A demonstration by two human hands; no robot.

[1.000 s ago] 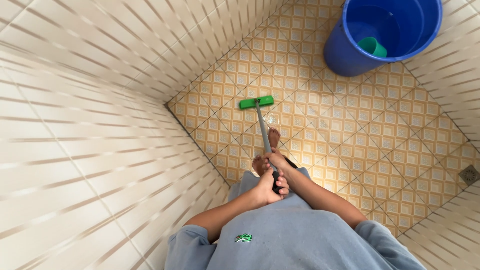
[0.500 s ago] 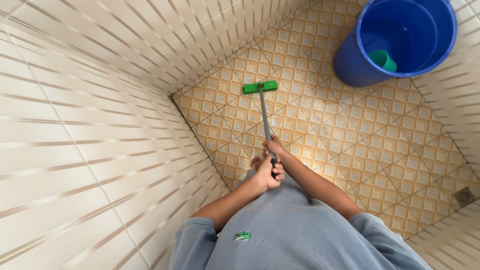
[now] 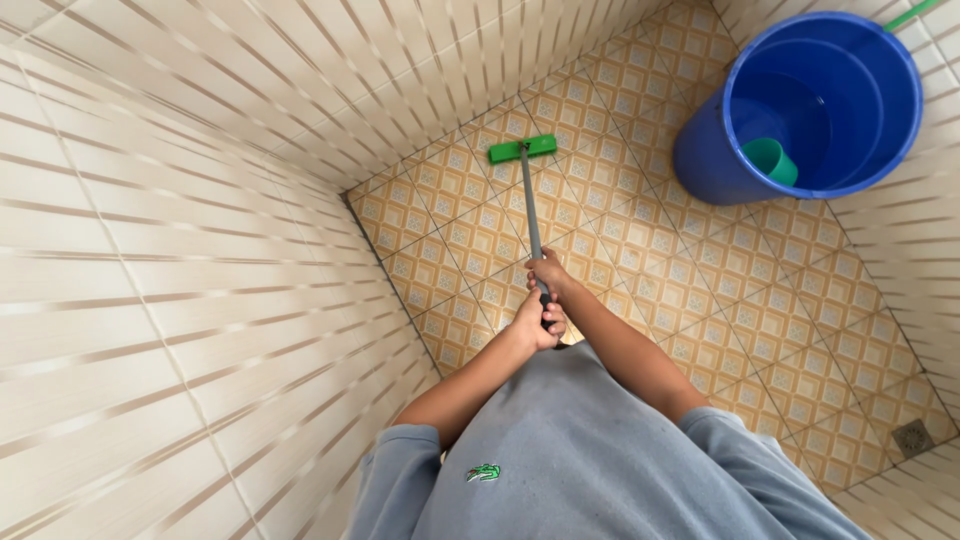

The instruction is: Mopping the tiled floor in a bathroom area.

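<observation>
Both hands are closed around the grey handle [image 3: 529, 205] of a floor brush, near the middle of the frame and a little below it. The left hand [image 3: 537, 325] grips the lower end of the handle, with its fingers curled tightly around it, and the right hand [image 3: 551, 274] holds the handle just above, so that the two hands are touching or almost touching each other. The handle runs from the hands upward in the frame, slightly tilted to the left, and it ends in the green brush head [image 3: 522, 149], which lies flat on the floor [image 3: 700, 280] in the upper middle of the frame, close to the foot of the wall [image 3: 180, 260]. The floor is covered with yellow tiles with a small square pattern, and the wall on the left has pale tiles with brown stripes. In the upper right of the frame a blue bucket [image 3: 700, 150] stands on the floor, well apart from the brush head, and inside it there is a green scoop [image 3: 770, 160]. In the lower right corner a small square drain [image 3: 912, 437] is set into the floor. The person wears a grey-blue shirt [image 3: 580, 460], which fills the bottom of the frame.
</observation>
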